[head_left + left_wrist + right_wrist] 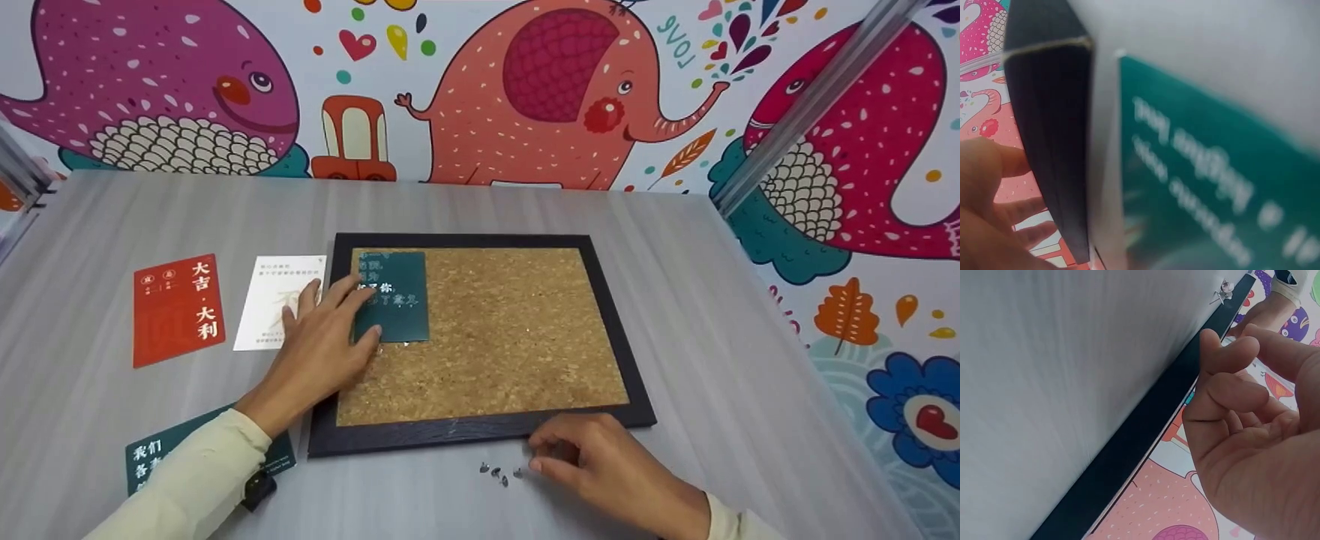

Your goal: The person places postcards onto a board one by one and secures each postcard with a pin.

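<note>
At the upper left corner of a cork board (517, 337), a green card (401, 319) lies flat, near the black frame (480, 241), as a person's left hand (322, 345) rests its spread fingers on it. Near the frame's lower edge, the right hand (604, 461) is beside a small cluster of pins (496, 472) on the counter (750, 360), its fingers curled and thumb close to forefinger, with no pin visible between them. Steadying the card well would seem to call for light, even fingertip pressure, its sides kept square to the frame and its corners left uncovered; a pin is best lifted by its head, point turned from the skin. Grainy, mottled cork contrasts with the card's smooth face and pale printed characters, while the frame forms a dark, straight-sided rectangle. The pins look metallic, with thin points. Toward the counter's left edge, a red card (172, 322) lies beside a white card (259, 322) partly hidden by the left hand; nearer the person, a second green card (154, 457) is partly covered by a pale sleeve (195, 472). Along the counter's far edge stands a wall (367, 75) printed with a coral elephant (480, 105).
</note>
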`<state>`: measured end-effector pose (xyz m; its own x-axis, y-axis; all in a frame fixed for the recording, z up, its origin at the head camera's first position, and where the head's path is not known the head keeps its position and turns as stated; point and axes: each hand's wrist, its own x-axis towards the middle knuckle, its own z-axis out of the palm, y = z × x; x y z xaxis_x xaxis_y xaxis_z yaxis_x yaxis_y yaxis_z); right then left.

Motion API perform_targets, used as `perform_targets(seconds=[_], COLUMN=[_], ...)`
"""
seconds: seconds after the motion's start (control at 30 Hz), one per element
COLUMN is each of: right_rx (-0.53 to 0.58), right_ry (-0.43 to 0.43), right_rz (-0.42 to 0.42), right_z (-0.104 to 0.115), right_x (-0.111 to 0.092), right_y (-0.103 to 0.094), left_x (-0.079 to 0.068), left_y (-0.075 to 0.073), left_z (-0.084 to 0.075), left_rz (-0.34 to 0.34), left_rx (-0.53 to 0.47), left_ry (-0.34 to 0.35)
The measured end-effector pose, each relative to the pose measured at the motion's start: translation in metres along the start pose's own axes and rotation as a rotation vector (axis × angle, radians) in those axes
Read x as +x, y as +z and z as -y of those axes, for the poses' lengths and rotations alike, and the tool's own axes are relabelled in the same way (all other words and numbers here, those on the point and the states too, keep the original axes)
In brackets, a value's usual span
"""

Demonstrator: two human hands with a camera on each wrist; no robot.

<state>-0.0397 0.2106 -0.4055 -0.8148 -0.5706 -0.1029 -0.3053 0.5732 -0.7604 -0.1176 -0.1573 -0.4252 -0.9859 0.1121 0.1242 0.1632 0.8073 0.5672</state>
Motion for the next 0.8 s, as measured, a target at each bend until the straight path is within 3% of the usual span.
perform_targets(seconds=[0.37, 0.8], right_rx=[-0.082, -0.202], right_ry=[0.009, -0.117], right_rz=[0.05, 0.068], right_z=[0.003, 0.006], right_x=[0.0, -0.002], right_y=[0.004, 0.014], left_x=[0.0, 0.0], left_y=[0.001, 0.002], left_z=[0.002, 0.003], left_rz=[0.01, 0.01], left_rx=[-0.007, -0.013], left_ry=[-0.001, 0.011])
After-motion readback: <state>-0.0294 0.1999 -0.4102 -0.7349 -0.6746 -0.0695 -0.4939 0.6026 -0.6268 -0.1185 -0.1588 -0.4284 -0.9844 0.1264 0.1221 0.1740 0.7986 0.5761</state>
